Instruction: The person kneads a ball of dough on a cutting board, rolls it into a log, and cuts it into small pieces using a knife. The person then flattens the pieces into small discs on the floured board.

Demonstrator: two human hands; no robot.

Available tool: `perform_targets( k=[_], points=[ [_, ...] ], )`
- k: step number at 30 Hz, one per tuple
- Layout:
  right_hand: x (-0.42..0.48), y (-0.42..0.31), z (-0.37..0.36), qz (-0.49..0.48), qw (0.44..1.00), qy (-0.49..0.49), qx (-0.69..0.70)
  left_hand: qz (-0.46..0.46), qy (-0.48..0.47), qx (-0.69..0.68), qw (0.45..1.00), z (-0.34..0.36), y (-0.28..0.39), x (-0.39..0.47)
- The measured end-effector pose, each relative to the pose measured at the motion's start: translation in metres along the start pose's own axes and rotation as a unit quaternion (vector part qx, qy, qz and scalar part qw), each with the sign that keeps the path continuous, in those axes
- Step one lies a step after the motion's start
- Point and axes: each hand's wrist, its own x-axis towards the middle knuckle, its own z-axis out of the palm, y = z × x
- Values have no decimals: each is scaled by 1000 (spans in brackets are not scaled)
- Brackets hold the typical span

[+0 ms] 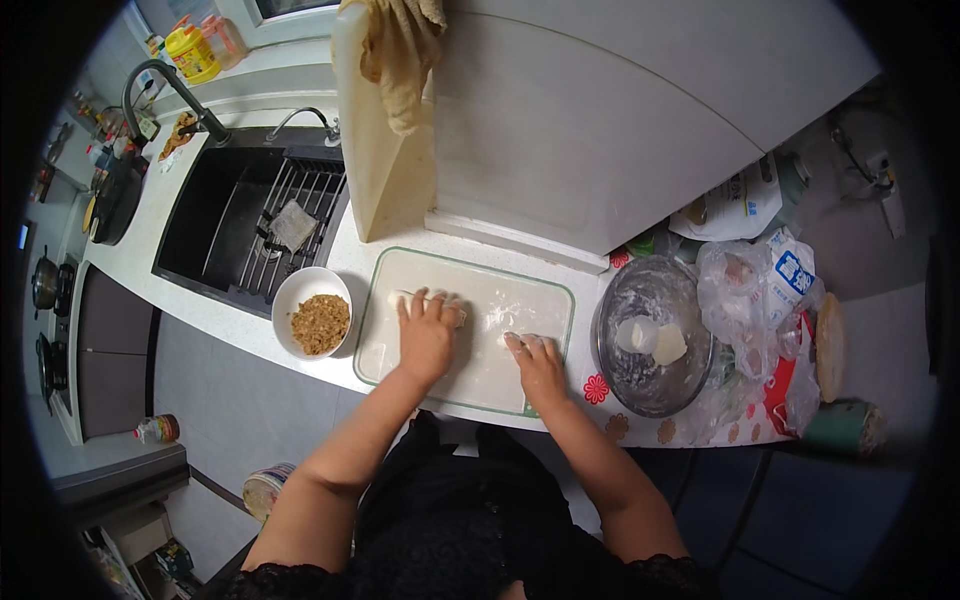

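My left hand (428, 341) lies palm down over a piece of pale dough (399, 301) on the left part of a green-rimmed cutting board (480, 390); its fingers cover much of the dough. On the board's right side, my right hand (540, 367) rests with floury, spread fingertips touching the surface. Loose flour (504, 313) dusts the board between and above the hands. Left of the board stands a white bowl (282, 304) with brown minced filling (321, 324) in it. A metal mixing bowl (616, 375) on the right holds a lump of dough (669, 345) and a small whitish round thing.
A black sink (217, 217) with a rack and a grey cloth (292, 226) lies at the upper left. Behind the board rises a white panel (525, 135), and a yellowish cloth (401, 67) hangs beside it. Plastic bags (739, 300) crowd the counter right of the metal bowl.
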Motion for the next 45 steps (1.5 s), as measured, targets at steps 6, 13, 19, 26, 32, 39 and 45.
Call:
perform_targets(
  k=[6,13,19,26,32,39,45],
  points=[
    [55,37,9,93,992,62,52,19,-116,33,992,8,-33,14],
    [55,-17,-35,83,991,87,-60,67,-120,2,990,8,-33,-5],
    [65,7,-6,24,999,-26,0,79,-86,-65,991,19,-14,-15],
    [53,-42,-11,-29,994,-61,87,85,-39,-56,994,21,-10,-17],
    [32,-44,15,-37,996,36,72,145,-64,-60,986,5,-35,-17],
    [35,-34,-13,40,988,-1,149,171,-69,-62,981,3,-30,-11],
    [35,-52,-5,26,995,34,93,129,-48,-74,988,-6,-41,-14]
  ],
)
